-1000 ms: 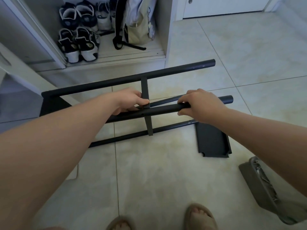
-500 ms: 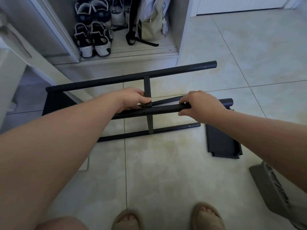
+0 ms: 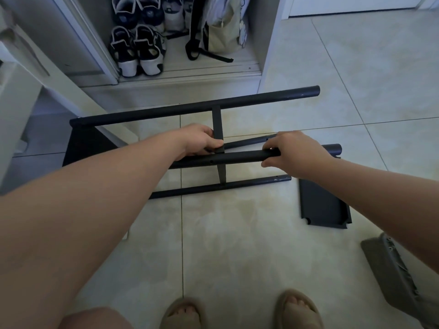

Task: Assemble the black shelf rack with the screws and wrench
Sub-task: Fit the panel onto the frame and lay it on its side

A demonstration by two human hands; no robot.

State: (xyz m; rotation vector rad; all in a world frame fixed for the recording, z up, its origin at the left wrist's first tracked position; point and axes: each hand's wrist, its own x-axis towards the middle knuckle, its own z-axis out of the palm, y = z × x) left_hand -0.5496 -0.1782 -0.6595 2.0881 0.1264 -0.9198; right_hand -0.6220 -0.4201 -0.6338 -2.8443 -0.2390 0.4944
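The black shelf rack frame [image 3: 197,108] lies on its side on the tiled floor, with long tubes joined by a flat cross bar [image 3: 217,124]. My left hand [image 3: 202,140] pinches the joint where the cross bar meets the near raised tube [image 3: 240,157]. My right hand [image 3: 294,151] grips that same tube further right, fingers curled over it. A thinner rod [image 3: 249,141] runs behind the hands. A lower tube [image 3: 213,187] rests on the floor. A flat black shelf panel [image 3: 323,205] lies to the right. No screws or wrench are visible.
A shoe cabinet with sneakers [image 3: 137,51] and a bag [image 3: 221,32] stands just behind the frame. A white door edge [image 3: 21,91] sits at the left. A grey plastic piece [image 3: 394,276] lies at the right. My sandalled feet [image 3: 237,312] are at the bottom.
The view has shifted slightly and the frame sits a little further right in view. Both hands keep their hold on the near tube and joint.
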